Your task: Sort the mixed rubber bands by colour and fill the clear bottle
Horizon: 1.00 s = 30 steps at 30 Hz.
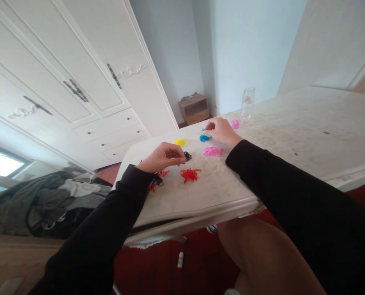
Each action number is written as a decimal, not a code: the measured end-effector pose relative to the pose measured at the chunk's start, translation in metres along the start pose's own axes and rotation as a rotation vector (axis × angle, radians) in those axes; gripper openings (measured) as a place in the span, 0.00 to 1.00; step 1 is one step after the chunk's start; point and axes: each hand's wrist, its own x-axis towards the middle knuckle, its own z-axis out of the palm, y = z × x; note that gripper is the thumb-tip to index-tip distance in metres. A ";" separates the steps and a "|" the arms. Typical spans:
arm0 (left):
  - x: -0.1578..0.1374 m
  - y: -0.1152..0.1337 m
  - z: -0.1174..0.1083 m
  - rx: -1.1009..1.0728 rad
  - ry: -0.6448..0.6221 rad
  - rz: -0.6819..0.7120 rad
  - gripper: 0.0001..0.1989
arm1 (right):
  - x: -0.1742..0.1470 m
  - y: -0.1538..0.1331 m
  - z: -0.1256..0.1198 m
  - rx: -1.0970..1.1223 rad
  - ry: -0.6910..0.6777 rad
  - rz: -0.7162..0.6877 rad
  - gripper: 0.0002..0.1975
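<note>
Small piles of coloured rubber bands lie on the white tabletop. My right hand is pinched over the blue bands, with a bit of blue band at its fingertips. Close to the black bands, my left hand has thumb and fingers closed together; what they hold is too small to make out. Red bands lie in front of the black ones, and yellow bands behind. Pink bands sit below my right hand. A mixed-colour pile is partly hidden by my left wrist.
A clear glass stands at the table's back, beside a pinkish-purple item. Left of the table are heaped clothes and a white wardrobe. A small wooden cabinet stands beyond. On the red floor lies a white tube.
</note>
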 end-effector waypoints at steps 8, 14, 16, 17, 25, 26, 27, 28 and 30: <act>0.011 -0.020 0.004 -0.048 0.392 0.051 0.13 | -0.001 -0.010 -0.002 0.034 0.016 -0.003 0.03; 0.015 -0.026 0.007 -0.180 0.500 0.037 0.13 | -0.009 -0.033 -0.005 0.478 -0.284 -0.046 0.14; 0.015 -0.027 0.008 -0.182 0.514 0.031 0.13 | -0.014 -0.041 -0.007 0.572 -0.418 -0.096 0.17; 0.015 -0.028 0.008 -0.176 0.519 0.026 0.13 | -0.016 -0.044 -0.008 0.597 -0.473 -0.113 0.18; 0.013 -0.025 0.011 -0.105 0.477 -0.022 0.16 | -0.021 -0.051 -0.011 0.533 -0.545 -0.122 0.09; 0.013 -0.024 0.011 -0.102 0.482 -0.030 0.16 | -0.020 -0.050 -0.010 0.512 -0.518 -0.119 0.07; 0.013 -0.024 0.010 -0.102 0.495 -0.035 0.17 | -0.018 -0.048 -0.009 0.483 -0.465 -0.110 0.06; 0.013 -0.023 0.010 -0.105 0.515 -0.038 0.17 | -0.016 -0.045 -0.008 0.443 -0.385 -0.092 0.04; 0.014 -0.023 0.008 -0.111 0.560 -0.036 0.16 | -0.011 -0.036 -0.007 0.326 -0.173 -0.025 0.02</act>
